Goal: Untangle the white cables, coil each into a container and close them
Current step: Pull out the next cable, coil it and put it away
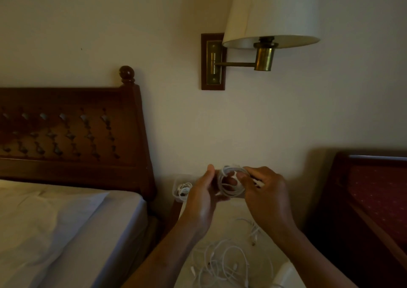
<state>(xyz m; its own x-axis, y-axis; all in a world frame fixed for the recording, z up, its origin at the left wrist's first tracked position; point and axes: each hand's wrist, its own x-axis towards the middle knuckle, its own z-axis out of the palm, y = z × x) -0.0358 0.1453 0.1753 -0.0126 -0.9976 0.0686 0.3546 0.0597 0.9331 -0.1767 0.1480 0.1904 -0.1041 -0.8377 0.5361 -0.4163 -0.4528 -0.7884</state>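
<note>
A coiled white cable [229, 191] is held up between my two hands above the bedside table [222, 219]. My left hand [203, 196] grips the coil's left side, and my right hand [267, 192] pinches its right side with the cable's end sticking out past the fingers. A loose tangle of white cables [222, 263] lies on the table below my forearms. At the table's back left stands a clear container [177, 191] with another white cable [184, 189] inside; whether it has a lid on I cannot tell.
A bed with a white sheet [55, 228] and a dark carved headboard [72, 133] is on the left. A dark chair with red upholstery [374, 199] stands at the right. A wall lamp [271, 17] hangs above. A white object [286, 275] sits at the table's front right.
</note>
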